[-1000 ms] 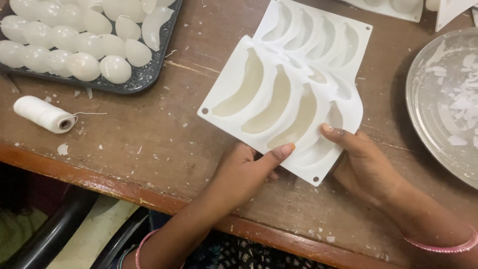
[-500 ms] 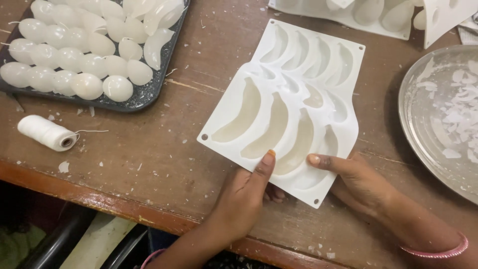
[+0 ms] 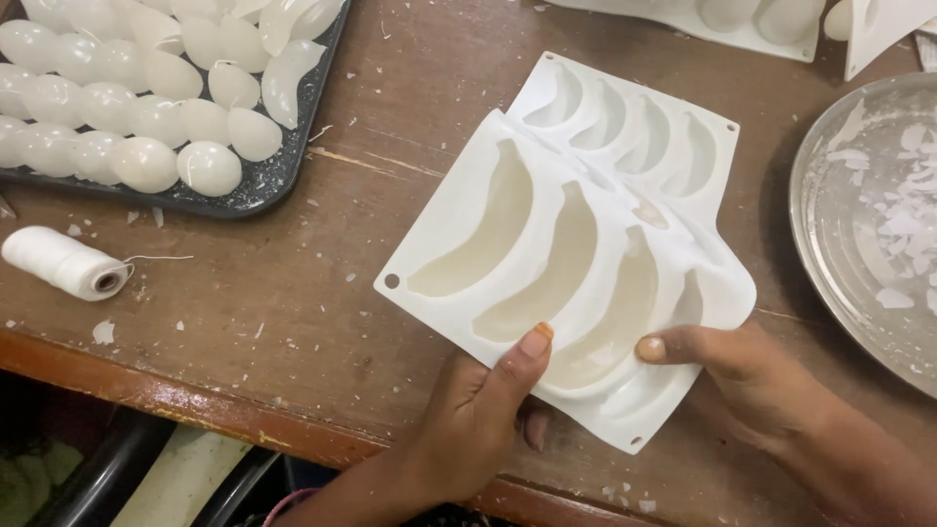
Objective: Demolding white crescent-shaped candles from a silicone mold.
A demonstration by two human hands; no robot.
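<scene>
a spool of white thread (image 3: 61, 263) lies at the table's left edge, below the dark tray (image 3: 256, 185) of white pieces. my left hand (image 3: 478, 415) pinches the white crescent mould (image 3: 556, 268) from below, thumb on top; my right hand (image 3: 747, 376) grips its near right edge. a metal plate (image 3: 839, 215) sits rightmost.

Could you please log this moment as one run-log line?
left hand: grips white silicone banana-shaped mould, thumb on top | right hand: grips same mould's edge | mould: above brown wooden table
</scene>
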